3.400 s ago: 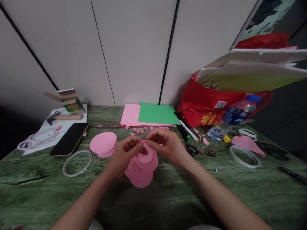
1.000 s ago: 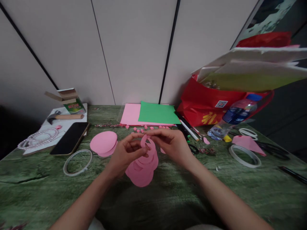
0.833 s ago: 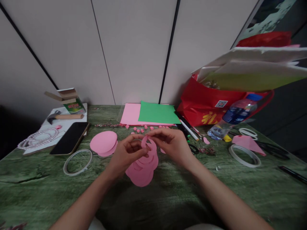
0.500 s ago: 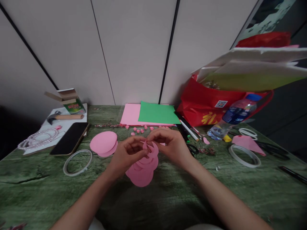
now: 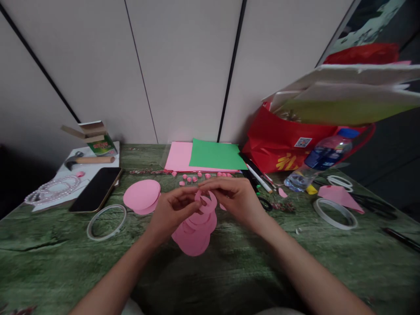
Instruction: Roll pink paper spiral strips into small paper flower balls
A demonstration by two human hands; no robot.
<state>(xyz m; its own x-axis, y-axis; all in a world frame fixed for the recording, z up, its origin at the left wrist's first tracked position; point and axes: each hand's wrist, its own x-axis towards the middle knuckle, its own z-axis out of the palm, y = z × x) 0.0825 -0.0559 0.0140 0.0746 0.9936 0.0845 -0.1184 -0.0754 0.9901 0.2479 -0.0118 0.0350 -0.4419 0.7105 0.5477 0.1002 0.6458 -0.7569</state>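
Between my two hands is a curled pink paper strip (image 5: 211, 204), bent into a loop. My left hand (image 5: 173, 211) pinches its left side, thumb and fingers together. My right hand (image 5: 239, 199) grips the top of the strip with its fingertips. Right below lies a pile of pink paper pieces (image 5: 194, 243) with rounded edges, some cut into spirals or rings. Left of my left hand, a stack of pink paper circles (image 5: 141, 194) rests on the table. Several small rolled pink paper buds (image 5: 194, 179) sit just beyond my hands.
Green and pink paper sheets (image 5: 215, 155) lie at the back. On the left are a phone (image 5: 96, 190), a hammer (image 5: 93, 160), bead strings (image 5: 54, 191) and a tape roll (image 5: 106, 223). A water bottle (image 5: 320, 162), red bag (image 5: 267, 142) and another tape roll (image 5: 334, 214) stand right.
The pink strip has turned and its loop has opened wider between my fingers. My right hand has shifted slightly; my left hand stays nearly in place.
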